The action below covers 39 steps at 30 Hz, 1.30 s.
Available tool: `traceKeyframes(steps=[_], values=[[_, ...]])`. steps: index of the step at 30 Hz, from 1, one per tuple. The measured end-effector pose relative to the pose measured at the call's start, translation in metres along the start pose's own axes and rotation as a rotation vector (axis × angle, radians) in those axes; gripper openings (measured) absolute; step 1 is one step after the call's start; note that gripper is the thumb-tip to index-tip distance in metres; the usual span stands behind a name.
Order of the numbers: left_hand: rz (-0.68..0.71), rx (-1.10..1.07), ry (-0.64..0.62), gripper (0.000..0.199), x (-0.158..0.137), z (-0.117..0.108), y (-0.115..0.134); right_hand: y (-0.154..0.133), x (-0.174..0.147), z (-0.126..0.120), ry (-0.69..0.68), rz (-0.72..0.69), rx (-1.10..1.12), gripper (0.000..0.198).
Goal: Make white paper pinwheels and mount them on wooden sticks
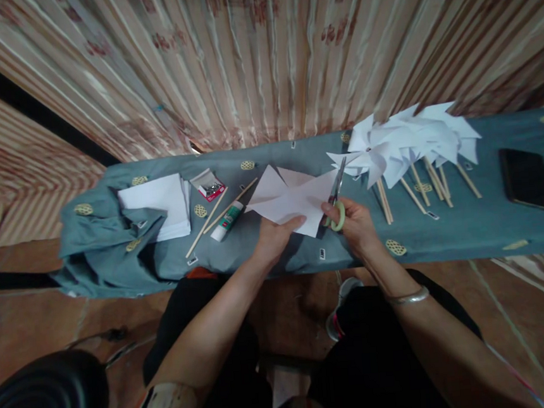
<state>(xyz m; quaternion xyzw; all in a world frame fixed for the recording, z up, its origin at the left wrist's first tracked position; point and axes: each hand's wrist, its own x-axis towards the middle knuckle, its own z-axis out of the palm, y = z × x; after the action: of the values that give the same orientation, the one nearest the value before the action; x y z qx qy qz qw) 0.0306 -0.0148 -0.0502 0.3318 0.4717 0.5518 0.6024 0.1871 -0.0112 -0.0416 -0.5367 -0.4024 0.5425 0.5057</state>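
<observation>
My left hand [277,234] grips a white paper sheet [290,196] by its near edge, thumb on top. The sheet has slits running in from its corners, so its flaps stand apart. In my right hand [357,222] is a pair of scissors [337,206] with pale green handles, the blades pointing up and away beside the sheet's right flap. Just left of the sheet lie a glue stick [227,220] and thin wooden sticks [207,221]. Beyond my right hand, several white paper pinwheels [404,145] on wooden sticks lie in an overlapping heap.
A stack of white paper [158,204] lies at the left, partly under a fold of the grey-green cloth [113,243]. Near it is an open small red box [209,185] with metal pieces. A dark phone [527,178] lies at the right. A pleated curtain [259,59] hangs behind.
</observation>
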Motion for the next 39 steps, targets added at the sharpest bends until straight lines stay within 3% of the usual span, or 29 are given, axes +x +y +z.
traceKeyframes(steps=[7,11,14,26,39], values=[[0.183,0.063,0.145,0.054,0.018,-0.016,0.02,0.001,-0.018,-0.011,-0.323,0.126,-0.051,0.056],[0.216,0.043,0.196,0.058,0.02,-0.018,0.027,-0.009,-0.03,-0.011,-0.586,0.202,-0.137,0.061],[0.226,0.031,0.191,0.058,0.019,-0.016,0.027,-0.012,-0.034,-0.009,-0.676,0.199,-0.188,0.061],[0.18,0.096,0.184,0.059,0.015,-0.007,0.016,-0.006,-0.035,0.001,-0.601,0.216,-0.273,0.052],[0.163,0.105,0.175,0.062,0.013,-0.006,0.012,-0.001,-0.034,-0.001,-0.613,0.175,-0.275,0.045]])
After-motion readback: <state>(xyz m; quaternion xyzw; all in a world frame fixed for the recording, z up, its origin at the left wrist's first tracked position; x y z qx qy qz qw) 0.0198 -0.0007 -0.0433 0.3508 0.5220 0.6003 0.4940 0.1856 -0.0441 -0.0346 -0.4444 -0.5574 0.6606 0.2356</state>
